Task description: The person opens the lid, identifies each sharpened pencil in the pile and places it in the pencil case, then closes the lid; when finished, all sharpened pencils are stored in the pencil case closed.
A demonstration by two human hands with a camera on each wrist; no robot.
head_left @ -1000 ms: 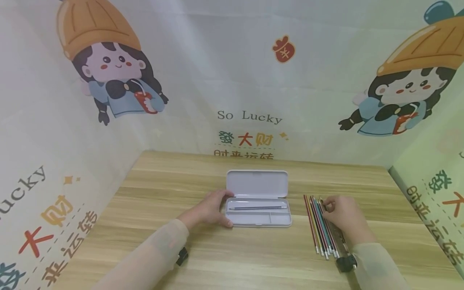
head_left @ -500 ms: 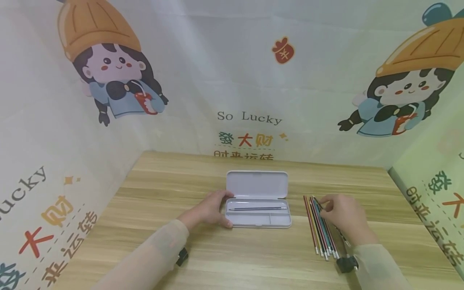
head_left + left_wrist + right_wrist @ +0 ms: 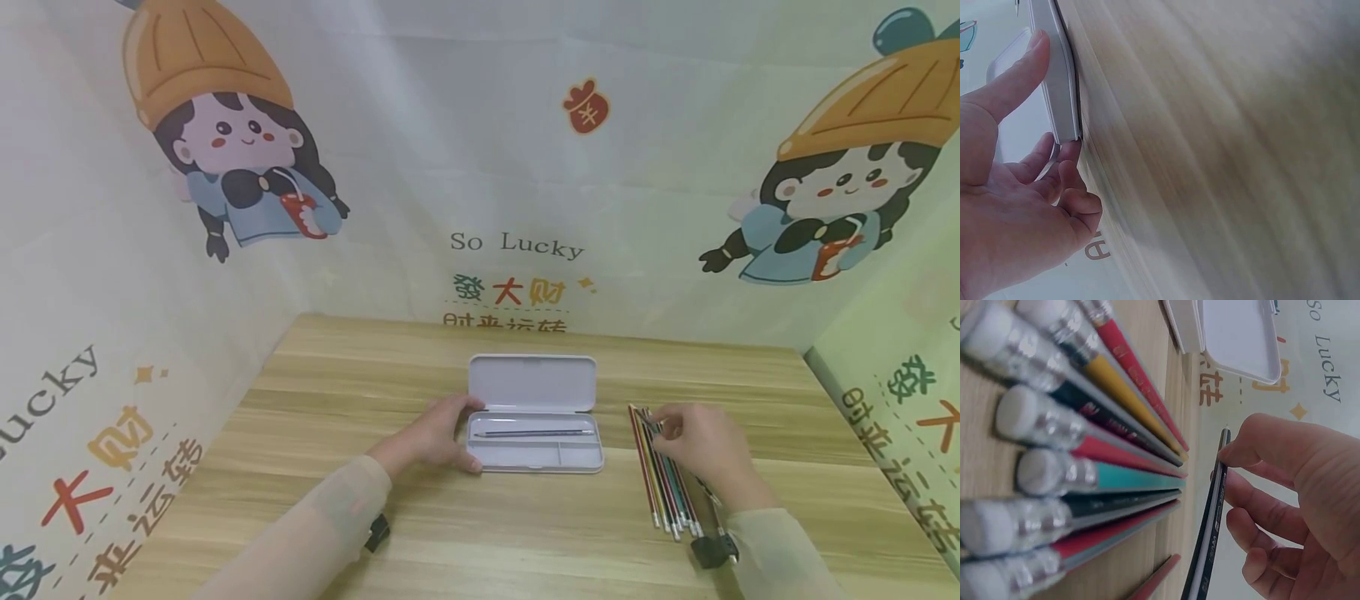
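A white pencil case [image 3: 513,455] lies with its lid raised on the table, and one dark pencil [image 3: 534,433] rests in its long back compartment. My left hand [image 3: 437,431] grips the case's left end; in the left wrist view the thumb presses along the front wall and fingertips reach the hinge side. My right hand [image 3: 708,446] pinches a black-and-grey striped pencil [image 3: 1212,515] between thumb and fingers, lifted beside the bunch. Several pencils [image 3: 667,492] in red, yellow, black and teal lie side by side, white erasers toward me.
The wooden table [image 3: 360,367] ends at a printed cloth backdrop [image 3: 420,167] behind and on both sides. A red pencil [image 3: 1157,578] lies apart from the bunch in the right wrist view. Black wrist cameras [image 3: 714,550] sit under both sleeves.
The right hand has drawn slightly left over the bunch, and the pinched pencil has come away from the others, its tip shifting left. My left hand stays on the case.
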